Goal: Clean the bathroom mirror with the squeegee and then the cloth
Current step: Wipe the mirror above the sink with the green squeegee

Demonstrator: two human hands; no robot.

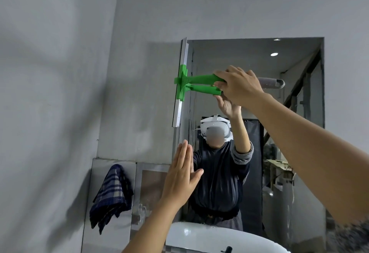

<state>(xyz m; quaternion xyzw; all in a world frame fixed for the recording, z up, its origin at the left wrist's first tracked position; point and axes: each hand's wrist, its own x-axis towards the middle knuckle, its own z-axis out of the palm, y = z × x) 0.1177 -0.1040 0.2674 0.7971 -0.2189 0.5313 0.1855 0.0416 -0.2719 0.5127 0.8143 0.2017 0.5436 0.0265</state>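
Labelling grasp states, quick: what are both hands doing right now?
Left hand: open, fingers straight, flat against the mirror near its left edge, holding nothing.
Right hand: closed on the green squeegee handle.

Cloth [111,196] hangs left of mirror [259,93], above sink [209,238].

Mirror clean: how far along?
Done: nothing clearly. In hand: right hand holds the green squeegee, blade upright at the mirror's top-left edge; left hand is flat near the glass. Left: cloth pass; checked cloth hangs unused.
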